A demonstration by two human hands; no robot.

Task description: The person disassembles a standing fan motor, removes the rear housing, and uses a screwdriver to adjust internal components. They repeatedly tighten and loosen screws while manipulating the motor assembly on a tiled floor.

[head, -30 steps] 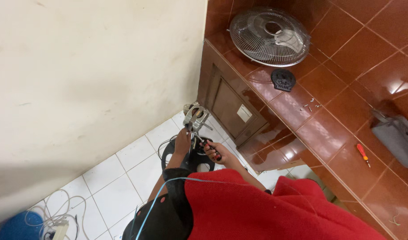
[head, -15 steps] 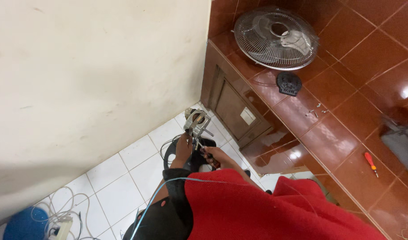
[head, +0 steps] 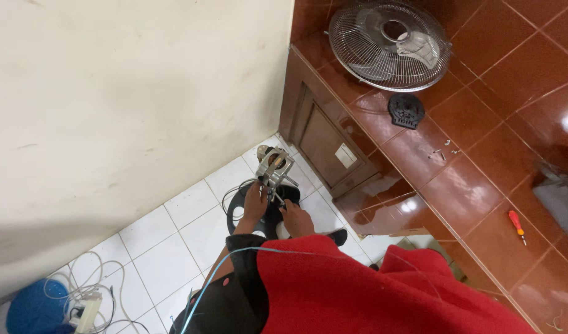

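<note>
Metal bracket and coil of a small fan motor [head: 275,167] stood upright over a black round base [head: 259,207] on the white tiled floor [head: 172,247], near the wall, and I kept both hands low around it. My left hand [head: 255,201] wrapped its fingers about the stem below the motor to steady it; my right hand [head: 294,218] pinched something thin at its foot, too small to name. Far right, on the brown tiled table [head: 482,185], lay the fan guard [head: 389,38], black cap [head: 406,111], loose screws [head: 442,151] and red screwdriver [head: 516,225], apparently set aside within reach.
</note>
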